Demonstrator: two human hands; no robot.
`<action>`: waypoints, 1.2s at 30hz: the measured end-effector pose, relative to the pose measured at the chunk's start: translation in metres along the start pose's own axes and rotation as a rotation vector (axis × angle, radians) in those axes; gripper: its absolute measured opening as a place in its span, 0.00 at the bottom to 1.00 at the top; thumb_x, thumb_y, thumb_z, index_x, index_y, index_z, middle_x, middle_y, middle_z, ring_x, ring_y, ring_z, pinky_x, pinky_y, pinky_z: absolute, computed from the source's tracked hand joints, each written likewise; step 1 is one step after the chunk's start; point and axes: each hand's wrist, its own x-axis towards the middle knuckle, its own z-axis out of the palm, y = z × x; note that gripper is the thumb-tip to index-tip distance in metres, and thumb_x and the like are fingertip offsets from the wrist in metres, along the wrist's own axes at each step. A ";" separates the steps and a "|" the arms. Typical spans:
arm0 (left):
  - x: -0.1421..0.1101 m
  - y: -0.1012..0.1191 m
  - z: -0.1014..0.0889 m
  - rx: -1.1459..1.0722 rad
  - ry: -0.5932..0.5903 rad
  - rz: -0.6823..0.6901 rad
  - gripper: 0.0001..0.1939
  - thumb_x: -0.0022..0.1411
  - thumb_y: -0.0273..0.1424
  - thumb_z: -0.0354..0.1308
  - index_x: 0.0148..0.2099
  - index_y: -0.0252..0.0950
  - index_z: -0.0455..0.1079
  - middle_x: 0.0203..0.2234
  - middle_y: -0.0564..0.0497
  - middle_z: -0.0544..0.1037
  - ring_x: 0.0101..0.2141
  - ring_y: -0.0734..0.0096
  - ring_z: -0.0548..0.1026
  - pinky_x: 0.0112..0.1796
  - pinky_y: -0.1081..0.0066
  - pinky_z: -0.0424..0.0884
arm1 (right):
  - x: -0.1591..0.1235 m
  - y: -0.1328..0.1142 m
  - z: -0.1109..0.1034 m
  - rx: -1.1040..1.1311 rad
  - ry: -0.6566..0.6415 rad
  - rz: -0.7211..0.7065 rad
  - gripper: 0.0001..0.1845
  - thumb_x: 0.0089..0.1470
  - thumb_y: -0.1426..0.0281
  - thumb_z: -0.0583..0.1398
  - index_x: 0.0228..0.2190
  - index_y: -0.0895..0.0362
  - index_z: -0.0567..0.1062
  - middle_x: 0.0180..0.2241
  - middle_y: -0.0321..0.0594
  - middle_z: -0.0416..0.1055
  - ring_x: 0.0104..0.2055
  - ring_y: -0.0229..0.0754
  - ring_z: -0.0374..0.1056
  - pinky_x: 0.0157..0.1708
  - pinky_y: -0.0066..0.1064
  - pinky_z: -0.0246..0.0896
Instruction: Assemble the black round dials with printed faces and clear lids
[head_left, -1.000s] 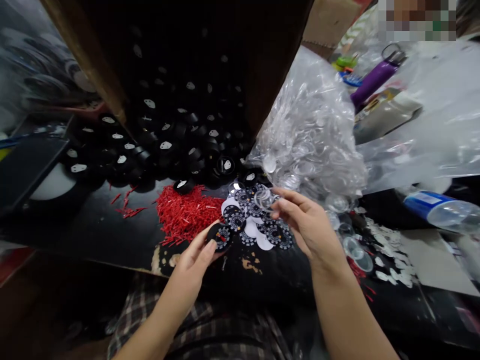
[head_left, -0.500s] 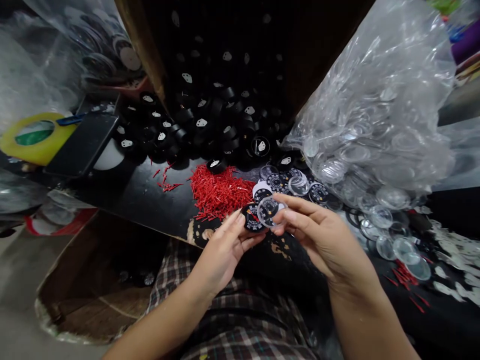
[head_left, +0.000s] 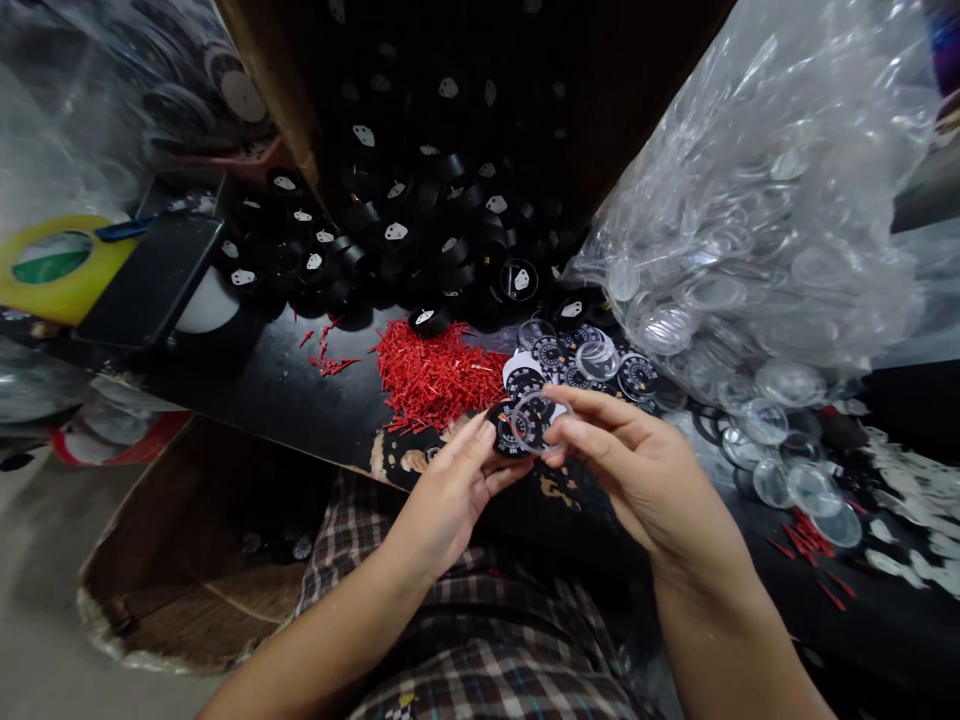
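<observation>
Between finger and thumb, my left hand [head_left: 457, 480] grips a small black dial gauge [head_left: 504, 432] with white markings and a red pointer. My right hand [head_left: 626, 455] pinches a clear round lens cover [head_left: 534, 422] by its right edge. The cover partly overlaps the gauge's face; whether the two touch I cannot tell. Just beyond my fingers lie printed dial discs [head_left: 551, 352], with another clear cover [head_left: 598, 360] resting on them. A heap of red pointers [head_left: 435, 375] sits to the left of the discs.
Many black gauge housings [head_left: 450, 250] spill from a box behind. At right stands a plastic bag of clear covers [head_left: 720, 270]; loose white pieces [head_left: 915, 500] lie beyond. On the left are a yellow tape roll [head_left: 79, 285] and a dark flat object [head_left: 154, 280]. An open carton [head_left: 187, 560] stands below.
My hands have come together, bringing the clear cover from above the dial discs to over the gauge's face. The view has turned left, and in the last half second little else moved.
</observation>
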 end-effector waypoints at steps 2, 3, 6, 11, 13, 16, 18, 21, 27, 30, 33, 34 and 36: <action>0.002 0.001 -0.001 0.033 0.013 -0.002 0.11 0.63 0.35 0.57 0.45 0.38 0.75 0.42 0.48 0.81 0.41 0.66 0.79 0.47 0.64 0.73 | -0.006 0.004 -0.005 -0.108 0.024 -0.058 0.17 0.52 0.63 0.64 0.45 0.52 0.77 0.32 0.37 0.76 0.30 0.37 0.71 0.34 0.32 0.69; 0.003 0.001 -0.002 0.045 0.032 0.005 0.12 0.63 0.36 0.58 0.45 0.37 0.75 0.43 0.47 0.80 0.41 0.64 0.79 0.48 0.62 0.72 | -0.011 0.006 -0.011 -0.161 0.051 -0.075 0.17 0.53 0.63 0.63 0.45 0.51 0.77 0.32 0.37 0.76 0.30 0.37 0.70 0.33 0.31 0.69; 0.006 0.005 -0.007 0.078 0.087 0.053 0.13 0.61 0.37 0.59 0.45 0.35 0.74 0.42 0.45 0.81 0.42 0.62 0.79 0.50 0.58 0.70 | -0.035 0.013 -0.043 -0.333 0.162 -0.042 0.15 0.53 0.61 0.63 0.43 0.52 0.78 0.30 0.36 0.75 0.27 0.36 0.68 0.30 0.29 0.66; 0.013 0.004 -0.010 0.211 0.044 0.128 0.12 0.60 0.38 0.60 0.43 0.37 0.75 0.41 0.47 0.81 0.45 0.62 0.77 0.51 0.59 0.71 | -0.114 0.021 -0.123 -0.591 0.215 0.289 0.19 0.53 0.59 0.61 0.43 0.58 0.78 0.21 0.34 0.70 0.25 0.37 0.67 0.29 0.30 0.62; 0.015 0.001 -0.008 0.263 0.011 0.177 0.11 0.61 0.38 0.59 0.42 0.38 0.76 0.40 0.49 0.81 0.46 0.62 0.77 0.51 0.61 0.72 | -0.147 0.027 -0.148 -0.643 0.310 0.372 0.21 0.53 0.58 0.60 0.44 0.59 0.77 0.19 0.34 0.69 0.24 0.38 0.66 0.28 0.30 0.61; 0.016 -0.002 -0.003 0.316 -0.029 0.196 0.12 0.61 0.39 0.59 0.42 0.37 0.75 0.39 0.52 0.81 0.46 0.64 0.76 0.50 0.65 0.72 | -0.179 0.049 -0.172 -0.667 0.400 0.458 0.21 0.53 0.59 0.59 0.43 0.60 0.76 0.19 0.34 0.69 0.24 0.38 0.66 0.26 0.29 0.59; 0.014 -0.003 0.001 0.345 -0.023 0.190 0.11 0.62 0.37 0.59 0.42 0.37 0.74 0.38 0.53 0.81 0.45 0.67 0.76 0.50 0.68 0.72 | -0.187 0.071 -0.179 -0.643 0.403 0.490 0.19 0.52 0.61 0.59 0.40 0.60 0.77 0.19 0.34 0.70 0.23 0.39 0.67 0.25 0.30 0.60; 0.010 -0.003 0.003 0.371 0.042 0.211 0.09 0.60 0.33 0.61 0.42 0.37 0.74 0.38 0.52 0.81 0.42 0.69 0.78 0.45 0.72 0.74 | -0.184 0.097 -0.179 -0.637 0.389 0.487 0.13 0.51 0.64 0.59 0.33 0.60 0.77 0.20 0.37 0.72 0.23 0.41 0.69 0.26 0.32 0.62; 0.006 -0.003 0.002 0.384 0.118 0.172 0.12 0.55 0.33 0.65 0.42 0.35 0.73 0.38 0.48 0.80 0.42 0.65 0.78 0.40 0.71 0.75 | -0.160 0.059 -0.152 -0.625 0.150 0.338 0.17 0.56 0.59 0.57 0.40 0.58 0.76 0.32 0.42 0.77 0.33 0.43 0.74 0.36 0.34 0.66; 0.005 -0.006 0.002 0.384 0.130 0.187 0.12 0.54 0.34 0.65 0.42 0.37 0.74 0.39 0.49 0.80 0.42 0.63 0.78 0.41 0.68 0.76 | -0.133 0.018 -0.125 -0.564 -0.117 0.208 0.18 0.59 0.59 0.54 0.36 0.57 0.77 0.30 0.40 0.76 0.27 0.38 0.71 0.31 0.28 0.65; 0.003 -0.009 0.002 0.409 0.118 0.185 0.14 0.53 0.35 0.66 0.42 0.39 0.75 0.40 0.49 0.80 0.42 0.61 0.78 0.41 0.66 0.77 | -0.085 -0.007 -0.106 -0.734 0.001 -0.075 0.17 0.60 0.60 0.53 0.32 0.56 0.76 0.31 0.39 0.75 0.27 0.37 0.70 0.31 0.28 0.64; 0.002 -0.009 0.002 0.415 0.117 0.178 0.14 0.52 0.36 0.67 0.42 0.39 0.75 0.40 0.49 0.80 0.42 0.61 0.78 0.40 0.67 0.77 | -0.065 -0.011 -0.103 -0.835 0.119 -0.182 0.14 0.59 0.62 0.54 0.34 0.56 0.76 0.34 0.39 0.75 0.32 0.38 0.71 0.35 0.29 0.64; 0.001 -0.009 0.002 0.407 0.126 0.155 0.15 0.52 0.36 0.67 0.43 0.39 0.75 0.39 0.49 0.80 0.42 0.61 0.78 0.40 0.67 0.77 | -0.024 -0.013 -0.106 -1.034 0.344 -0.300 0.12 0.57 0.66 0.55 0.40 0.55 0.76 0.41 0.41 0.74 0.38 0.42 0.71 0.42 0.33 0.63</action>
